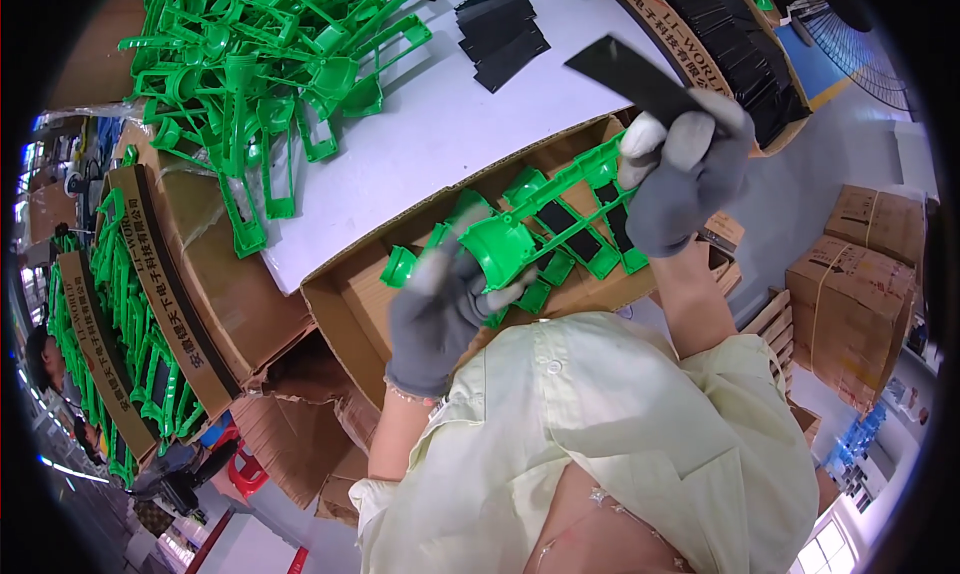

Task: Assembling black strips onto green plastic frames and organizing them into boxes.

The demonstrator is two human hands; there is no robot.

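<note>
**Black strip held above a green frame, both gloved hands engaged**

The left hand (440, 309), in a grey glove, has its grip closed around the round cup end of a green plastic frame (530, 229), fingers wrapped on the cup at the frame's 7 o'clock end. The frame's long axis runs from that cup up toward 2 o'clock, over an open cardboard box (365, 294) at the tabletop edge. Several of its rectangular windows already show dark inserts.

The right hand (685, 174), also gloved, pinches one black strip (630, 74) between thumb and fingertips. The strip juts out toward 10 o'clock from the hand, its free end well above the frame. From this grip the frame lies at roughly 8 o'clock, just below, with the frame's far end touching or nearly touching the heel of the right hand; which of the two I cannot tell. The right hand is the nearer one to the frame's upper windows.

On the white tabletop (440, 124) lie a heap of green frames (260, 64) at 11 o'clock and a small stack of black strips (500, 34) at 12 o'clock. A second box of black strips (730, 44) is cut off at the top rim. The left fingers are motion-blurred, and the frame's lower edge is hidden behind that hand.
</note>
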